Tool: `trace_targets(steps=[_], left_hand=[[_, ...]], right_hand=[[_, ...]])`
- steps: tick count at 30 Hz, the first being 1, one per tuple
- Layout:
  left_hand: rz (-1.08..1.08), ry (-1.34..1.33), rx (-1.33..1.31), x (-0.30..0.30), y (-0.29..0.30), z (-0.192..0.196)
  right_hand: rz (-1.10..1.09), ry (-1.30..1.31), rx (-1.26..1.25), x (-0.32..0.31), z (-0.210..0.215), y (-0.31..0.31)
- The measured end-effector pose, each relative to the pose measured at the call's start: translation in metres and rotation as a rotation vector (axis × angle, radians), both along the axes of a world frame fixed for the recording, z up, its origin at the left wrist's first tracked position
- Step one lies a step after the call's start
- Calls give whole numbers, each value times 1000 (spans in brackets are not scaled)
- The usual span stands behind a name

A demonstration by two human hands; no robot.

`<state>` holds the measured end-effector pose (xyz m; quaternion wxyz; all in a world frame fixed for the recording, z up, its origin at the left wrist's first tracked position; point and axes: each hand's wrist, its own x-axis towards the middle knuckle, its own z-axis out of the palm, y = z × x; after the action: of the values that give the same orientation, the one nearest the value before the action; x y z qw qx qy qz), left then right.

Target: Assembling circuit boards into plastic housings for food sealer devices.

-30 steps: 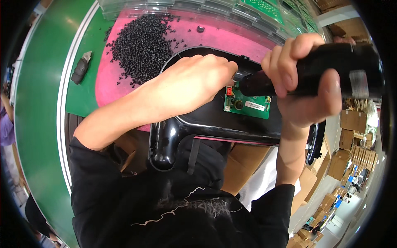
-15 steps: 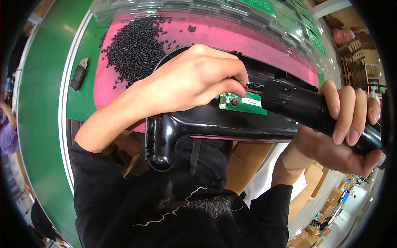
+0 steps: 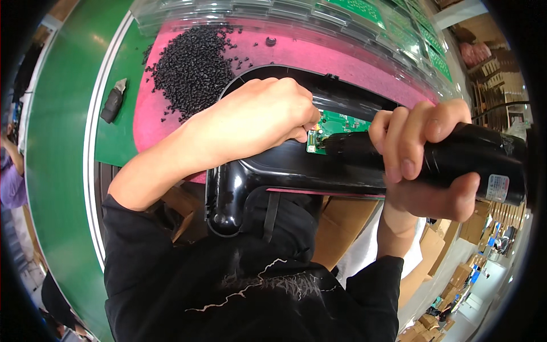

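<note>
My right hand [image 3: 424, 154] is wrapped around a black electric screwdriver [image 3: 476, 157] lying nearly level. The tool's nose reaches the lower left part of a green circuit board [image 3: 345, 122], and its bit tip is hidden there. Curled together, the fingers of my left hand [image 3: 279, 111] are closed at the board's left end; whatever they pinch, if anything, is out of sight. Under the board is a long, glossy black plastic housing [image 3: 273, 171] with a rounded arm bending toward me at its left. My left hand rests over part of this housing.
A heap of small black screws [image 3: 191, 71] covers the left of a pink mat [image 3: 302, 55]. Clear plastic trays [image 3: 256, 16] with more green boards stand along the back. A small black wrapped item [image 3: 113, 104] lies on the green table [image 3: 68, 171] at left.
The screwdriver has swung left and down from my left fingertips onto the board, my right hand moving left with it. My left hand has drawn back slightly left and down, off the bit.
</note>
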<state>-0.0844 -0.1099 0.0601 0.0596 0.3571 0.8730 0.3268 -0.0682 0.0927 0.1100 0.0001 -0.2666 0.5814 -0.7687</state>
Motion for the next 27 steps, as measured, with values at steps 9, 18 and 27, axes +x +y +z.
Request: trace_targets(steps=[9, 18, 27], left_hand=[[22, -6, 21, 0, 0, -7], [9, 75, -24, 4, 3, 1], [-17, 206, 23, 1, 5, -7]], right_hand=[[405, -162, 265, -21, 17, 5], [303, -178, 127, -10, 18, -6], [342, -128, 198, -15, 16, -1]])
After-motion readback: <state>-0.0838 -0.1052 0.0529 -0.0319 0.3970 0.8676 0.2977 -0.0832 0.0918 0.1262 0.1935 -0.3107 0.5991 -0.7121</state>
